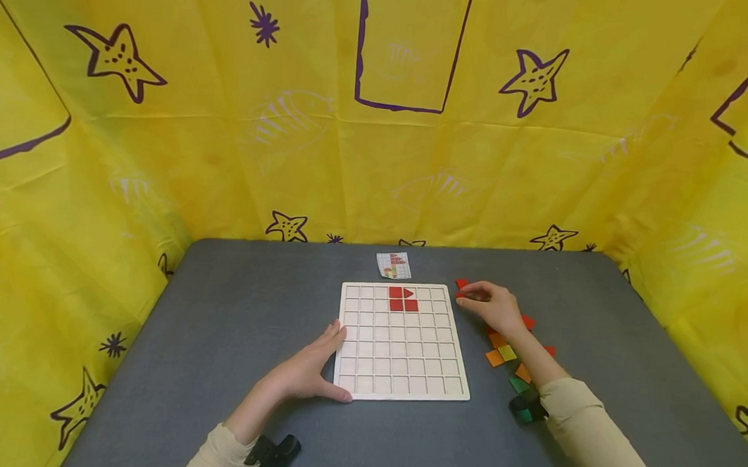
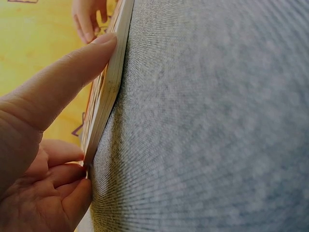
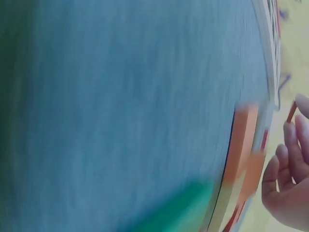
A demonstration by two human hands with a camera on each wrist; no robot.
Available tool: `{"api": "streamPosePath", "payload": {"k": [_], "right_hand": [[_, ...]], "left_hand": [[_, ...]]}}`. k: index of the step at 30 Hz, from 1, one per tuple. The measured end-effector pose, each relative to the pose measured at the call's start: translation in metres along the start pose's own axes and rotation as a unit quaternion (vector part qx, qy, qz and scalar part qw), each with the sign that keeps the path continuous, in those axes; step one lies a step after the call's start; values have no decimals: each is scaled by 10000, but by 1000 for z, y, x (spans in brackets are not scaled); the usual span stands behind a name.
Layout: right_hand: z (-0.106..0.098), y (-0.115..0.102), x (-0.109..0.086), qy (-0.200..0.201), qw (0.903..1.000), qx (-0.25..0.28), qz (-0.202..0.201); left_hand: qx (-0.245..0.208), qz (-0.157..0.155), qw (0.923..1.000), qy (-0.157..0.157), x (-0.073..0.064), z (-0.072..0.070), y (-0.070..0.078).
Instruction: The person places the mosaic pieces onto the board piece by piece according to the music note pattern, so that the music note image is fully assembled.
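A white square board [image 1: 406,348] with a grid of recessed cells lies on the table. At its far edge, several red tiles [image 1: 403,305] fill cells, one of them a triangle. My left hand [image 1: 306,367] rests against the board's left side, thumb at the near corner and fingertips farther up. In the left wrist view, the straight thumb [image 2: 72,77] touches the board's edge [image 2: 110,79]. Just right of the board's far corner, my right hand [image 1: 493,309] pinches a small red tile [image 3: 291,111] between thumb and fingertips. Another red tile [image 1: 461,284] lies just beyond the fingers.
Loose orange tiles [image 1: 494,358], a yellow tile [image 1: 507,353] and green tiles [image 1: 519,385] lie under and beside the right forearm. A small printed pattern card [image 1: 394,265] lies beyond the board. Yellow patterned cloth [image 1: 377,177] hangs behind the grey table [image 1: 250,290].
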State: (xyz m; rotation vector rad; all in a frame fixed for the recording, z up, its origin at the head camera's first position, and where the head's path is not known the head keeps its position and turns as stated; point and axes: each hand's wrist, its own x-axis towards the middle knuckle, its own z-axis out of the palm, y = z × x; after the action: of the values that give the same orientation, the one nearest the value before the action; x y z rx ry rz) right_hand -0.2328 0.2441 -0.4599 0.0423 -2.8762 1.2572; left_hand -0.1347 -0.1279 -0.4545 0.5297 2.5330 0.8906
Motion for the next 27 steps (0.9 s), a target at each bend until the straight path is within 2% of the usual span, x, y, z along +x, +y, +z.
{"api": "streamPosePath", "payload": {"k": [5,12,20,27], "right_hand": [[20,-17,-2,-175,9996,99,-177],[40,-31,-1,-364,9983,-131,-435],[52,-40,4,-329,9947,-340,-908],[55,-40,5,-343,9944,-445,-899]], "left_hand": [[-7,4,10000,33,0,0,-1],[-17,-1,10000,12,1,1,-1],[-62,-13,10000,28,0,1,0],[-77,26,10000,23,0,1,0]]}}
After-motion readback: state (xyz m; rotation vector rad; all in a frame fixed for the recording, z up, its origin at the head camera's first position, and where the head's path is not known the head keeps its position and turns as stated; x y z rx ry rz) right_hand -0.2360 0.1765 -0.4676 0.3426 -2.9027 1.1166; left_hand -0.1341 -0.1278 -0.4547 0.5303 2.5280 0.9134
